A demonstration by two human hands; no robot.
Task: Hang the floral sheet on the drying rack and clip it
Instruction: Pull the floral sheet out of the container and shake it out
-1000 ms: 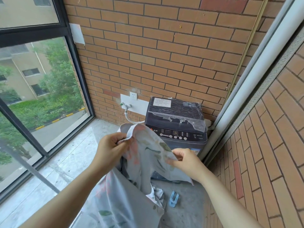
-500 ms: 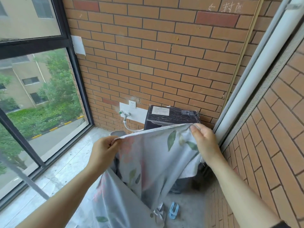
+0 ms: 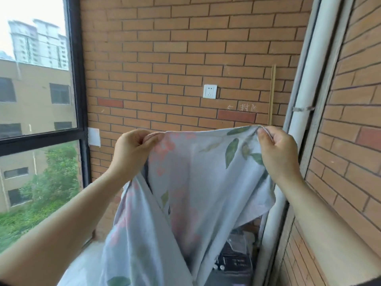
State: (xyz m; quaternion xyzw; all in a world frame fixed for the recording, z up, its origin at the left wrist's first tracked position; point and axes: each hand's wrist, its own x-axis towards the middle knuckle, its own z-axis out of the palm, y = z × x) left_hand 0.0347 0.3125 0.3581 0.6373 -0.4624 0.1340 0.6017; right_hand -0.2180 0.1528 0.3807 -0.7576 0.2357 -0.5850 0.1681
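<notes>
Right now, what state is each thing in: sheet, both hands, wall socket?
floral sheet: held up, top edge stretched between both hands, rest hanging.
left hand: pinching the sheet's top edge.
right hand: pinching the sheet's top edge.
wall socket: nothing plugged in.

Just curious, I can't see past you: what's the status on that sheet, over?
Left hand, right hand each pinch top edge of floral sheet, spread between them. Drying rack, clips not in view.

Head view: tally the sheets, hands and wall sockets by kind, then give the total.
floral sheet: 1
hands: 2, the left hand and the right hand, each pinching the sheet's top edge
wall socket: 1
total: 4
</notes>
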